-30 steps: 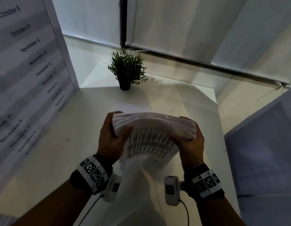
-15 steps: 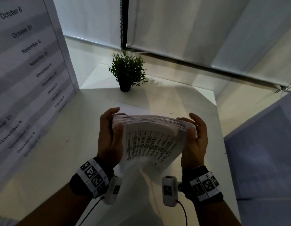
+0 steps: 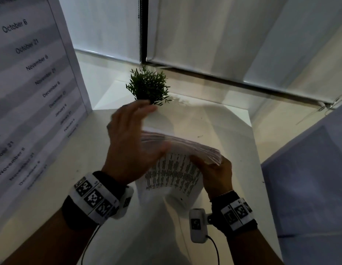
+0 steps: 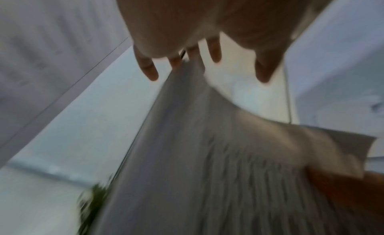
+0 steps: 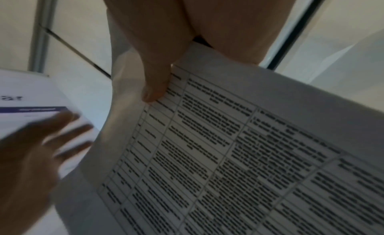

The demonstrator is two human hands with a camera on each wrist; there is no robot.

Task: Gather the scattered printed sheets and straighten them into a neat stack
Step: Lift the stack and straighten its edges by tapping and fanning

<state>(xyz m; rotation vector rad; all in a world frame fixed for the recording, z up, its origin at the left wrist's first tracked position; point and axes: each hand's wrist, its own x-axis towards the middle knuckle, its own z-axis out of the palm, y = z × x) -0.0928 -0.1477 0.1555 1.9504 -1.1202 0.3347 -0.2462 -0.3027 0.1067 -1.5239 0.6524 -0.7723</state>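
The stack of printed sheets [image 3: 182, 150] is held on edge above the counter [image 3: 233, 134], pinched at its 3 o'clock end by the right hand [image 3: 216, 174], probably for squaring. The left hand [image 3: 132, 144], fingers spread and holding nothing, is raised at 9 o'clock.

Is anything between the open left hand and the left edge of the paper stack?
Nothing visible. The left hand is open beside the stack, which the right hand holds above the table. The potted plant stands farther back.
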